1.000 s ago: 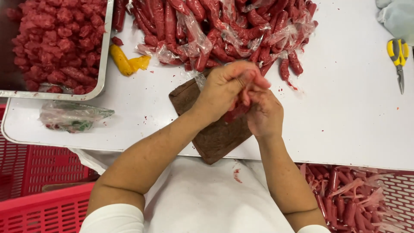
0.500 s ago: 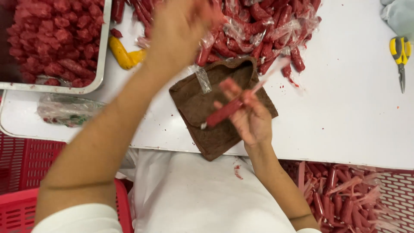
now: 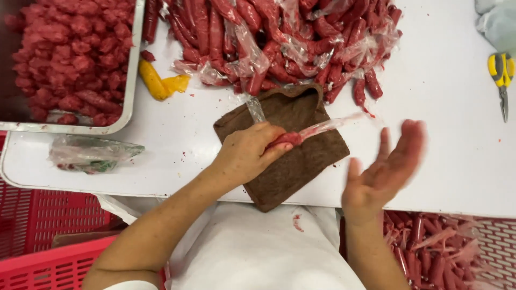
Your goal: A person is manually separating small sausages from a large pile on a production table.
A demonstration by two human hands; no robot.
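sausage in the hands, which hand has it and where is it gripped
The left hand grips the red sausage at its meat end, its clear casing trailing right. The right hand is open and holds nothing.

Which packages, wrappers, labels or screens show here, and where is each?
No labels, signs or screens.
Clear plastic casings: crumpled among the red sausages, top centre.
Clear casing strip: thin, on the sausage in the left hand, over the brown cloth.
Crumpled clear bag: table's left edge, below the metal tray.
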